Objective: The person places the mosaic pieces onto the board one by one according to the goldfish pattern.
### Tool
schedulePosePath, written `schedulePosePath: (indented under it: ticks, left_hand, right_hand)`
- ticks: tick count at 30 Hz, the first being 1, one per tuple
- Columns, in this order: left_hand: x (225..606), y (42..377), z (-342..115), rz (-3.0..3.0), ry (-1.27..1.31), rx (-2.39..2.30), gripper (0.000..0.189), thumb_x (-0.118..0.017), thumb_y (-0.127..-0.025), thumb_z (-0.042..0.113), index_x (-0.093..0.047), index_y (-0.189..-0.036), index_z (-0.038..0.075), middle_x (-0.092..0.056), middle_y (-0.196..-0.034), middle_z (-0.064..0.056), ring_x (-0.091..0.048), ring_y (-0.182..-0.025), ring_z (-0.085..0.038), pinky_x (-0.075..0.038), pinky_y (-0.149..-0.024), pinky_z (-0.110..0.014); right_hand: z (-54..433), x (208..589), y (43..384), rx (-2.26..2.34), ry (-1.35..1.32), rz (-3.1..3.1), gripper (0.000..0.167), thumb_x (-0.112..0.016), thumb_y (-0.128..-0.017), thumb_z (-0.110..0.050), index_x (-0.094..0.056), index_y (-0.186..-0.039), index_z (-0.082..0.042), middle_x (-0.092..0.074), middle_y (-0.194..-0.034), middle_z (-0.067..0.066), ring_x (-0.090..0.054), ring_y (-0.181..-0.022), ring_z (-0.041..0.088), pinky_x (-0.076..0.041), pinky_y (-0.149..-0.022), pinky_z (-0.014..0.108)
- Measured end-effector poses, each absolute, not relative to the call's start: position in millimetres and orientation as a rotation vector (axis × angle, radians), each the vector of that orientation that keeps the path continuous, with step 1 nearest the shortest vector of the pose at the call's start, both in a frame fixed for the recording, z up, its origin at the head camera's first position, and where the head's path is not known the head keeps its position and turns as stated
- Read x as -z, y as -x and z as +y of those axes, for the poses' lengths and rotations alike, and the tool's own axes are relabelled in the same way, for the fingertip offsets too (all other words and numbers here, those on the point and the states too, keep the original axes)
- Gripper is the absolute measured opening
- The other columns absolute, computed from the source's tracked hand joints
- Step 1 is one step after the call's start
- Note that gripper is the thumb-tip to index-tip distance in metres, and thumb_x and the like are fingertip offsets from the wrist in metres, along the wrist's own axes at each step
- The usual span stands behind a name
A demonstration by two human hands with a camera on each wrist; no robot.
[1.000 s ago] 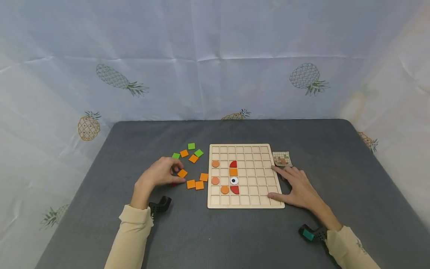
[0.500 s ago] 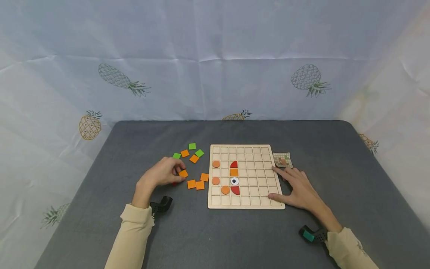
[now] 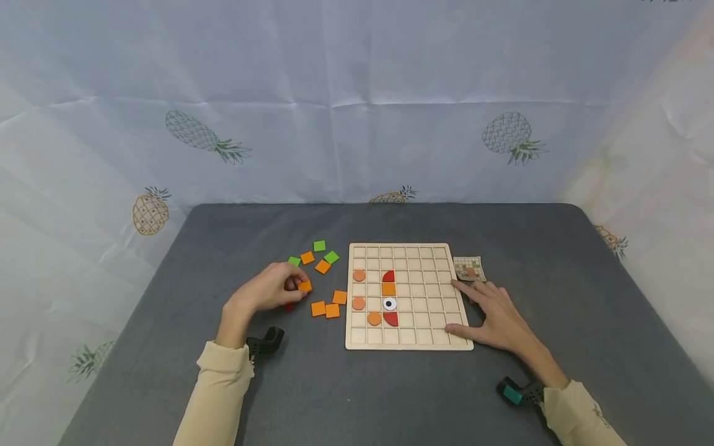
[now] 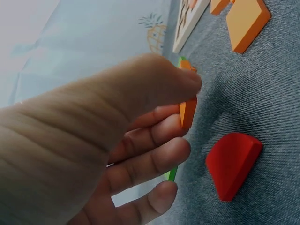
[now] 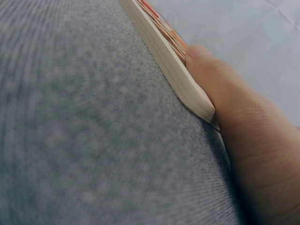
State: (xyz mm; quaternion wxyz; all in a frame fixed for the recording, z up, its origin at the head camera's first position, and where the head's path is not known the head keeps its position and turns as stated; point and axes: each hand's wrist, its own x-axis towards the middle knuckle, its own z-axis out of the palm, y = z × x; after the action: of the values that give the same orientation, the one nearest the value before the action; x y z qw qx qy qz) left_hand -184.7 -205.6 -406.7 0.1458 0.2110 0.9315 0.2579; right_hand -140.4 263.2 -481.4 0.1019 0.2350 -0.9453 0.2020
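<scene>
My left hand [image 3: 273, 286] pinches an orange square tile [image 3: 304, 285] between thumb and fingers. In the left wrist view that tile [image 4: 188, 114] stands on edge under the thumb, close to the cloth. A red quarter-round piece [image 4: 230, 164] lies just below the hand; in the head view it is mostly covered. My right hand [image 3: 498, 319] rests on the right edge of the wooden grid board [image 3: 424, 337], thumb and index finger spread apart. On the board lie several orange discs [image 3: 374, 318], two red quarter-rounds [image 3: 391, 319], an orange square [image 3: 388, 289] and an eye disc [image 3: 390, 303].
Several orange tiles [image 3: 332, 311] and green tiles [image 3: 331, 257] lie loose on the dark table [image 3: 357, 390] left of the board. A small printed pattern card [image 3: 469, 268] lies against the board's right side. A pineapple-print curtain [image 3: 357, 148] hangs behind.
The left thumb and fingers have closed on the orange tile, which lay loose between them a second ago; it now tilts up slightly. The right hand has kept its place on the board.
</scene>
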Motion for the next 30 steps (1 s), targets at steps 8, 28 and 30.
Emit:
schedulePosePath:
  ticks: [8, 28, 30]
  left_hand:
    - [406, 181, -204, 2.700, -0.590, -0.741, 0.020, -0.069, -0.095, 0.015, -0.069, -0.114, 0.007, -0.065, -0.106, -0.006, -0.057, -0.093, -0.017, -0.051, -0.084, -0.036]
    - [396, 181, -185, 2.813, -0.729, -0.830, 0.029, -0.068, -0.099, 0.013, -0.065, -0.127, 0.004, -0.065, -0.120, -0.011, -0.061, -0.103, -0.028, -0.055, -0.091, -0.047]
    - [396, 181, -185, 2.822, -0.744, -0.831, 0.031, -0.067, -0.099, 0.013, -0.065, -0.128, 0.003, -0.064, -0.121, -0.012, -0.061, -0.104, -0.028, -0.055, -0.092, -0.048]
  right_hand:
    - [263, 484, 140, -0.606, -0.685, -2.795, 0.095, -0.088, -0.070, -0.052, -0.053, -0.150, -0.016, -0.063, -0.130, 0.018, -0.053, -0.097, 0.022, -0.029, -0.080, 0.037]
    - [264, 483, 140, -0.593, -0.693, -2.797, 0.095, -0.087, -0.071, -0.054, -0.053, -0.150, -0.015, -0.060, -0.138, 0.020, -0.056, -0.105, 0.028, -0.031, -0.081, 0.039]
    - [264, 483, 140, -0.593, -0.694, -2.795, 0.095, -0.087, -0.071, -0.055, -0.052, -0.151, -0.015, -0.060, -0.139, 0.020, -0.056, -0.106, 0.028, -0.030, -0.081, 0.039]
